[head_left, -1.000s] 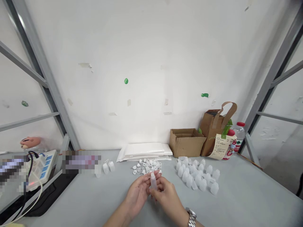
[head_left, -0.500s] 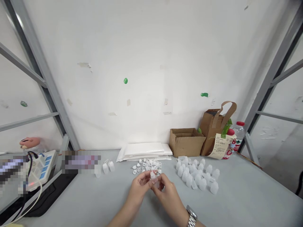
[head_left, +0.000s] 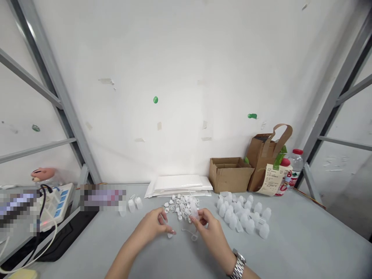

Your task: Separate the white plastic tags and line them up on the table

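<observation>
My left hand is left of centre over the table, thumb and fingers curled together. A small white piece, partly hidden, shows at its thumb tip. My right hand pinches a small translucent plastic bottle, which tilts in front of the pile of white caps with looped straps. Just left of the right hand is a white strap with a ring; whether it touches the bottle I cannot tell. To the right stands a group of similar translucent bottles, some lying down.
Several capped small bottles stand at the left. White envelopes lie against the wall, beside a cardboard box, a paper bag and a red-capped bottle. A power strip with cables and a black mat are far left.
My hands were together on one small bottle and have parted. The left moved left and lower with a small white piece; the right keeps the bottle. A ringed strap now shows between them.
</observation>
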Demonstrator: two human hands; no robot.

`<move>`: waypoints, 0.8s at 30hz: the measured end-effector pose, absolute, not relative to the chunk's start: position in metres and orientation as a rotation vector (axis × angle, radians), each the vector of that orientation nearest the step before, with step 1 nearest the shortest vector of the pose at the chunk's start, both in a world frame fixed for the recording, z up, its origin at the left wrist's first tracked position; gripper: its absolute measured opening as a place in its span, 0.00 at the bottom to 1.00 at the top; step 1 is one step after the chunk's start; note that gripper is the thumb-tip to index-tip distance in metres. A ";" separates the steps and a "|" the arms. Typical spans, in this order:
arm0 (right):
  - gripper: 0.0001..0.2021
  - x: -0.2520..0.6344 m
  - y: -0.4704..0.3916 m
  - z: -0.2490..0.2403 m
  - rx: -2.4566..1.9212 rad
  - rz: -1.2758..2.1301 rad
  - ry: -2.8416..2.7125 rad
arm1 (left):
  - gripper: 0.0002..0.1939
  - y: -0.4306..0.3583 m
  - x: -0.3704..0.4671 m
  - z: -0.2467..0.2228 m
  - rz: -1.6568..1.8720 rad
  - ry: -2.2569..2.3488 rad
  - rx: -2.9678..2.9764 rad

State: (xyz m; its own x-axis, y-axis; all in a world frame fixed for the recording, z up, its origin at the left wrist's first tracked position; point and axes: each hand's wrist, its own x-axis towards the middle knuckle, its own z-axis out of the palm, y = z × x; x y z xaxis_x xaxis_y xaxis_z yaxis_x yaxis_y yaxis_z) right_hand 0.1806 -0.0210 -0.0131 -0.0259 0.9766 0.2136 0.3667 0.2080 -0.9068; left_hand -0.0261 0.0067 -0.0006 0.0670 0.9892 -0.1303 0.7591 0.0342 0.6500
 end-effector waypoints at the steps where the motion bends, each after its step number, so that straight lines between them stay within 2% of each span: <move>1: 0.12 0.180 -0.021 -0.013 -1.315 0.829 -1.564 | 0.20 0.006 -0.026 -0.002 0.432 1.783 1.793; 6: 0.11 0.178 -0.023 -0.014 -1.329 0.819 -1.595 | 0.14 -0.001 -0.012 -0.004 0.288 1.922 1.833; 10: 0.10 0.177 -0.024 -0.016 -1.345 0.750 -1.620 | 0.06 -0.003 -0.009 -0.006 0.444 1.870 1.862; 14: 0.09 0.177 -0.026 -0.019 -1.372 0.708 -1.657 | 0.03 -0.001 -0.011 -0.008 0.640 1.821 1.855; 17: 0.07 0.176 -0.028 -0.019 -1.389 0.686 -1.675 | 0.04 0.001 -0.007 -0.005 0.840 1.704 1.700; 19: 0.07 0.175 -0.029 -0.020 -1.395 0.664 -1.689 | 0.10 0.001 -0.001 0.000 0.997 1.511 1.491; 21: 0.07 0.174 -0.030 -0.020 -1.399 0.647 -1.705 | 0.16 -0.002 0.006 0.004 1.057 1.243 1.232; 24: 0.06 0.172 -0.032 -0.021 -1.392 0.632 -1.731 | 0.17 -0.006 0.015 0.007 1.093 0.985 0.890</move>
